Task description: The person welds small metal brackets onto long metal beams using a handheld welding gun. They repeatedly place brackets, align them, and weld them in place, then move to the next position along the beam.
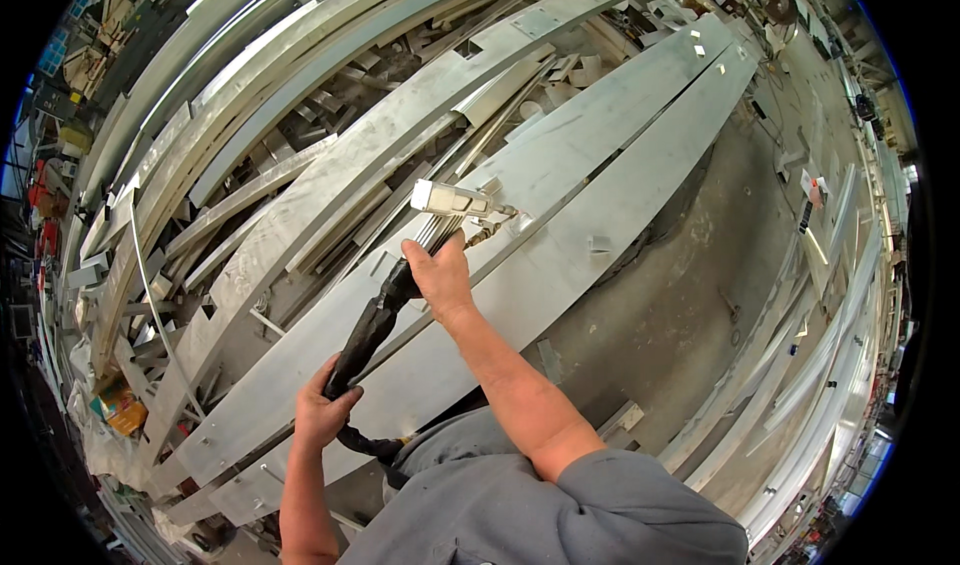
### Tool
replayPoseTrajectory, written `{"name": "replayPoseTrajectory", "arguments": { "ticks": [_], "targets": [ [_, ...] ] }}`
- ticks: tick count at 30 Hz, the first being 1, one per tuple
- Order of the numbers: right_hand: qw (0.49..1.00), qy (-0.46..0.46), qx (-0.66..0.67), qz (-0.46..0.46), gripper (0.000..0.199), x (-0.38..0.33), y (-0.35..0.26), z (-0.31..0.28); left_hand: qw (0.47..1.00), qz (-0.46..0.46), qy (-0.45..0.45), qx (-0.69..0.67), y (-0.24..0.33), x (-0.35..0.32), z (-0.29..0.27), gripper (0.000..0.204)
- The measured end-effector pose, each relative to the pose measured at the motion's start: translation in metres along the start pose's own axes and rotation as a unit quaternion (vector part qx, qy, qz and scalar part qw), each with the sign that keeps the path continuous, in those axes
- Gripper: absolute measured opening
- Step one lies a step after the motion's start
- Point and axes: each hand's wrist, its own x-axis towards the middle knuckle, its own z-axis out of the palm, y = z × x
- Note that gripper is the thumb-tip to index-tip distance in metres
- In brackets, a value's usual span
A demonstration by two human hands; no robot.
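Right now my right hand (437, 277) is wrapped around the grip of a handheld torch-like tool (452, 205), fingers closed on its ribbed handle just behind the pale boxy head. That head sits just beyond my knuckles, and its nozzle end touches or nearly touches the long curved aluminium plate (590, 155) underneath; I cannot tell which. Trailing back from my right palm, the tool's thick black sheathed cable (368, 330) runs down toward my body, and my left hand (322, 410) is clamped around it lower along its length, thumb and fingers shut on the sleeve. Below my left hand the cable loops on toward my grey shirt (500, 495). Just to the right of the tool's head runs a narrow seam between this plate and a second curved plate (640, 195) lying alongside it, with a small metal tab (598, 244) standing on that second plate. Off to the left of both hands lies a heap of aluminium profiles and offcuts (300, 145), and to the right, past the plates, bare concrete floor (690, 295).
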Motion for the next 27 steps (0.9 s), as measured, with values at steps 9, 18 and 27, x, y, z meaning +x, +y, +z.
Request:
{"name": "replayPoseTrajectory", "arguments": {
  "ticks": [9,18,27],
  "targets": [
    [0.999,0.002,0.04,0.003,0.057,0.007,0.011,0.002,0.998,-0.034,-0.044,-0.035,0.005,0.013,-0.005,0.062],
    [1.0,0.002,0.011,0.0,0.06,0.006,0.006,0.001,0.997,-0.033,-0.048,-0.052,0.002,0.015,-0.006,0.063],
    [1.0,0.015,0.026,0.0,0.06,0.011,0.026,0.004,0.997,-0.039,-0.047,-0.043,0.004,0.016,-0.006,0.062]
  ]
}}
